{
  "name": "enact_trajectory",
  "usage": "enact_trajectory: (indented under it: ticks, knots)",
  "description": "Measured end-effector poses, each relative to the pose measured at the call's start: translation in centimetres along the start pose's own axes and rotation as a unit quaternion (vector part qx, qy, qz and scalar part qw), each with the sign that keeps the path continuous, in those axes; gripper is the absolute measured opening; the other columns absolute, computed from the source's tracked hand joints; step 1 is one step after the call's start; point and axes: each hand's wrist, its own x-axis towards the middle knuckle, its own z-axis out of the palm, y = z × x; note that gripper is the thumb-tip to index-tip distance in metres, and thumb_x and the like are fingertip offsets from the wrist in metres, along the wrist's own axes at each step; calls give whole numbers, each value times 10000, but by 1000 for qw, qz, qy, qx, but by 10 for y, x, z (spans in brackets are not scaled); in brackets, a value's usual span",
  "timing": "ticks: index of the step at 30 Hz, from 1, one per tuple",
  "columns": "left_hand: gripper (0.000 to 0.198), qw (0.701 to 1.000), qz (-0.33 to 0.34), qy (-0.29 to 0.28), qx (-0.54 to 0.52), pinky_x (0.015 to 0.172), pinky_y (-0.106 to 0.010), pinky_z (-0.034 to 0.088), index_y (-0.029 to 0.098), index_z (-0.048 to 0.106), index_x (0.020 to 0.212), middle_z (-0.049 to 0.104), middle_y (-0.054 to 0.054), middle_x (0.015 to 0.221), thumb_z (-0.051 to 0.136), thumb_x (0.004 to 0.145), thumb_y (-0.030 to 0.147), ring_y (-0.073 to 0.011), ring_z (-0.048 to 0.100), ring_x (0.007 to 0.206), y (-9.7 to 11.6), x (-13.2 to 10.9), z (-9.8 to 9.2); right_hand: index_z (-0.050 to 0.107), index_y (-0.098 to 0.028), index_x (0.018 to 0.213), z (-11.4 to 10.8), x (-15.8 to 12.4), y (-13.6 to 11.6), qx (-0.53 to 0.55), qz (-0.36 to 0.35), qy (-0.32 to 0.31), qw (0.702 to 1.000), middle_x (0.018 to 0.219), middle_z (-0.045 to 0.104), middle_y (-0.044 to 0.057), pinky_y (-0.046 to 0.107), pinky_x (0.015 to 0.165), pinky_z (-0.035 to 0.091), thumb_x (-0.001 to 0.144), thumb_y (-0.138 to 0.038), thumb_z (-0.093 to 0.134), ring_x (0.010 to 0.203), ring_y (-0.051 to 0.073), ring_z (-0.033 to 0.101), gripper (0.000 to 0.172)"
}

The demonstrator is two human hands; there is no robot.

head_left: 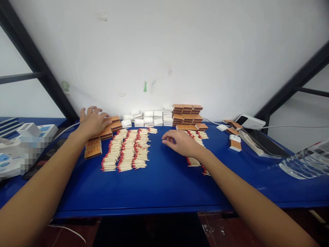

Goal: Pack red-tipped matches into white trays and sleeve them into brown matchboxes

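My left hand [93,122] reaches over the orange-brown matchboxes [105,133] at the left, its fingers spread; whether the fingertips press on a box is hidden. My right hand [181,143] is over the middle right of the table, thumb and fingers curled together with nothing visible in them. Between the hands lie long rows of red-tipped matches [125,151]. More matches [193,161] lie partly behind my right hand and forearm. Behind them stand stacked white matchbox trays [153,118] and a stack of orange-brown matchboxes [187,115].
The blue table [154,192] backs onto a white wall. Power strips [41,137] sit at the left. At the right are loose matchboxes [235,145], a white device [250,121] with a cable, a black pouch [259,142] and clear plastic wrap [305,164]. Black frame bars flank both sides.
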Motion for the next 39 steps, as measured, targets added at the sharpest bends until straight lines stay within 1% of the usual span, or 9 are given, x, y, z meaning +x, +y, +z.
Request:
enact_trajectory:
  ticks: [4,8,15,19,22,25,29,35,39]
  knots:
    - [462,1000,-19,-8,9,1218,-655,95,194,749,1218,575,-184,1464,461,1034,506,-411,302,1490,-6,1,3,750,-189,1041,0,0,0,0,1,1,1000,915,741,53,302,720,469,1004,-249,650,788,172,644,122]
    - [405,999,-29,-20,0,1224,-669,81,175,763,1166,562,-177,1483,512,1035,465,-409,285,1505,-6,2,2,753,-185,1042,0,0,-1,-1,1,-2,1000,909,741,52,303,714,468,1001,-246,654,783,171,642,123]
    - [461,999,-33,-24,18,1219,-673,117,185,745,1244,561,-170,1523,502,1034,516,-414,293,1514,-7,4,4,756,-182,1042,-2,0,-2,-1,7,-10,1000,912,748,58,309,716,474,1001,-237,645,783,176,650,130]
    - [564,998,-50,-9,22,1204,-692,130,172,706,1342,536,-197,1551,440,1039,567,-443,293,1514,-17,4,-3,758,-185,1036,-2,0,-2,-1,7,-10,1000,915,750,60,305,711,469,1000,-242,648,783,176,648,129]
    - [596,998,-56,27,9,1204,-653,181,177,720,1322,538,-194,1540,466,1013,619,-440,306,1507,-19,2,-9,758,-184,1036,-2,0,-3,0,9,-12,1000,917,752,59,302,717,472,1001,-238,641,781,173,650,134]
    - [613,998,-20,61,-8,1197,-607,226,190,726,1295,567,-177,1498,532,961,666,-429,334,1492,-11,-1,-10,757,-179,1042,-2,0,-3,1,10,-16,1000,919,754,60,303,719,475,1001,-230,633,778,172,651,140]
    - [629,998,41,39,-10,1227,-571,183,244,730,1281,582,-159,1477,617,872,708,-429,345,1493,7,-2,-6,757,-184,1035,-2,-1,-2,2,6,-10,1000,914,754,60,307,716,474,998,-236,639,776,174,648,135]
    - [600,998,48,19,-32,1223,-619,153,187,716,1284,562,-170,1502,668,868,615,-465,314,1490,15,-3,-7,759,-182,1040,-1,-1,-1,0,7,-12,1000,911,754,61,306,716,476,1002,-241,633,776,173,652,144]
    - [617,998,49,31,-17,1219,-602,176,191,728,1283,568,-184,1485,679,854,631,-444,337,1481,16,-5,-9,758,-180,1037,-2,-1,-2,1,8,-11,1000,903,749,56,304,710,471,1001,-242,639,773,172,646,139]
